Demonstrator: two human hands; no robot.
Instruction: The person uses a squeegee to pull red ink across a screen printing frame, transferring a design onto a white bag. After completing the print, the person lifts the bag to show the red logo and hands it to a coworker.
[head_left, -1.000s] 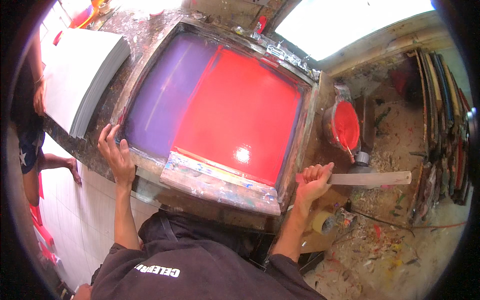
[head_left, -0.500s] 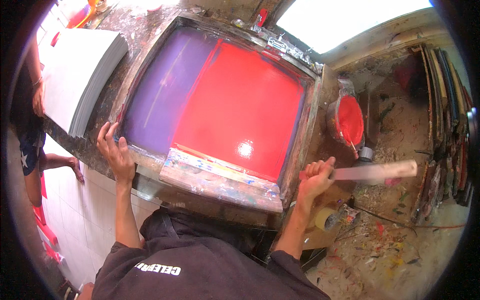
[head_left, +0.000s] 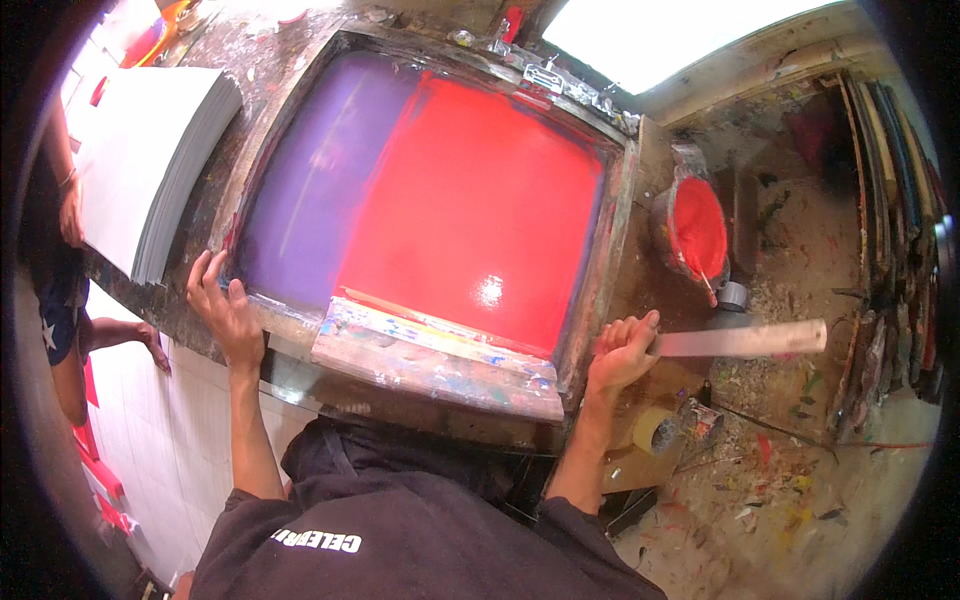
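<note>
"Holding what?"
"Right hand [head_left: 622, 353]: pale flat strip [head_left: 748, 338], material unclear, right of the rectangular wooden frame [head_left: 613, 225]. Left hand [head_left: 228, 315]: loosely spread at its near-left corner."
"Risk?"
"Wide swing could tip the round red-paint pot [head_left: 662, 228], also frame-right."

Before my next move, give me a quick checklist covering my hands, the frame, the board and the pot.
1. Right hand free: not ok, closed around a pale strip.
2. Left hand at the near left corner of the frame: ok.
3. Left hand pressing down: cannot tell.
4. Paint-stained board lying along the frame's near side: ok.
5. Pot beside the frame, with red inside: ok.
6. Other person's hand away from the frame: ok.
</note>
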